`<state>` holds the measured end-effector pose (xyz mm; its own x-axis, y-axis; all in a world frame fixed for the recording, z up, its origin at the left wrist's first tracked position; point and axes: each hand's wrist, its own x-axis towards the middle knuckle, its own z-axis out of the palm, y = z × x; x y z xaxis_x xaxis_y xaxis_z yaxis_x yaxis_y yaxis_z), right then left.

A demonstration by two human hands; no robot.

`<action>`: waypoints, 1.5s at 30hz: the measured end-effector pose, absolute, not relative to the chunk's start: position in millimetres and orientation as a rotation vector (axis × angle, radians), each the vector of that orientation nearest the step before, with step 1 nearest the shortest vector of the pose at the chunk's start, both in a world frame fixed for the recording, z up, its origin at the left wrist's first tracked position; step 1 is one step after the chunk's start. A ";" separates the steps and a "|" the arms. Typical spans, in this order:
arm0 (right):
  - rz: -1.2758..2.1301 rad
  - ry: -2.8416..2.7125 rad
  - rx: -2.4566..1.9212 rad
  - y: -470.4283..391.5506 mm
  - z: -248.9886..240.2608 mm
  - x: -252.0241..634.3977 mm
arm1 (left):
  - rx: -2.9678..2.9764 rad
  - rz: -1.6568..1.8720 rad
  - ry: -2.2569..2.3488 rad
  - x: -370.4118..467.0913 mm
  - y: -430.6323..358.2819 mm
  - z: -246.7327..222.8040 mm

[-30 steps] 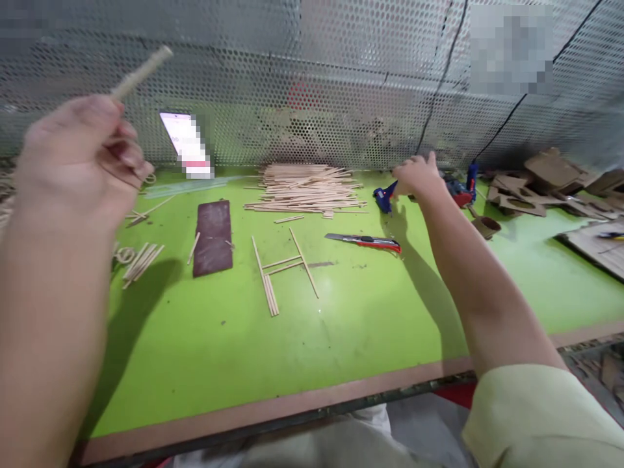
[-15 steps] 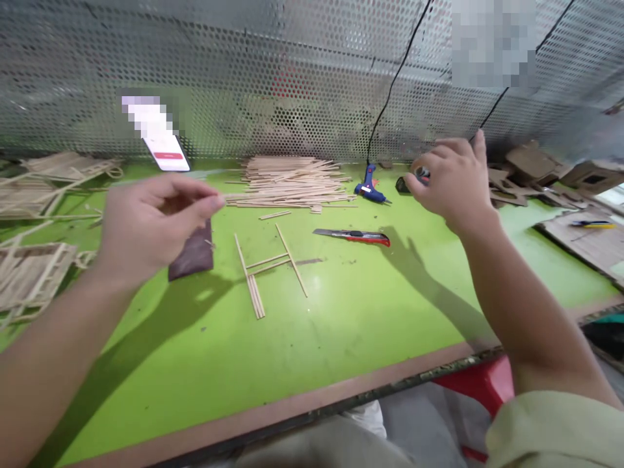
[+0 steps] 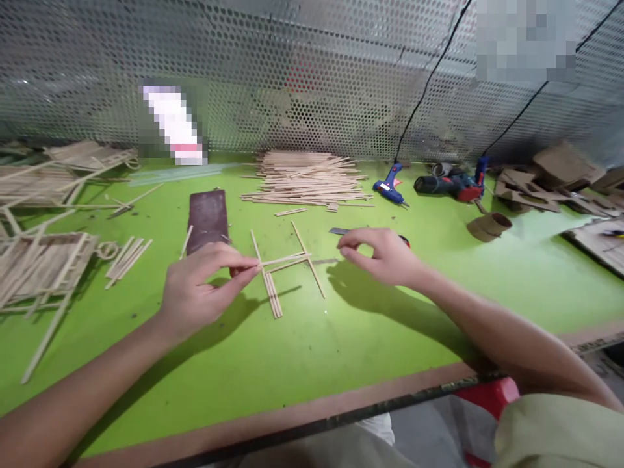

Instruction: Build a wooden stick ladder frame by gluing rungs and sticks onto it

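My left hand (image 3: 202,289) pinches the end of a thin wooden stick (image 3: 285,259) and lays it across a small stick frame (image 3: 285,268) in the middle of the green table (image 3: 302,351). To the right of the frame, my right hand (image 3: 383,255) hovers with thumb and fingers curled close and nothing visible in them. It covers most of a red utility knife (image 3: 341,231). A heap of loose sticks (image 3: 307,182) lies behind the frame.
A brown sanding block (image 3: 208,218) lies left of the frame. Finished stick assemblies (image 3: 41,263) crowd the left side. A blue glue gun (image 3: 390,188), a dark power tool (image 3: 446,184), a cardboard ring (image 3: 490,226) and cardboard pieces (image 3: 546,182) sit at the back right. A perforated metal wall (image 3: 292,78) closes the back.
My left hand came down from the upper left with a stick and set it on the frame. My right hand drew back from the tools at the rear to hover near the knife.
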<state>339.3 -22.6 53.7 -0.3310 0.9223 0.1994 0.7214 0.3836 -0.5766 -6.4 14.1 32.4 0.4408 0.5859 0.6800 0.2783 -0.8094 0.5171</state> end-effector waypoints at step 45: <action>1.761 -2.446 -1.328 67.1 53.7 263.2 | 2.443 -0.002 1.130 7.1 -9.2 14.6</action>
<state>263.2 67.1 53.7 -0.6653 0.5147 -0.5409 0.6763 0.1084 -0.7287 7.1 -9.2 14.6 0.6650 0.7239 -0.1836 0.7244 -0.5656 0.3941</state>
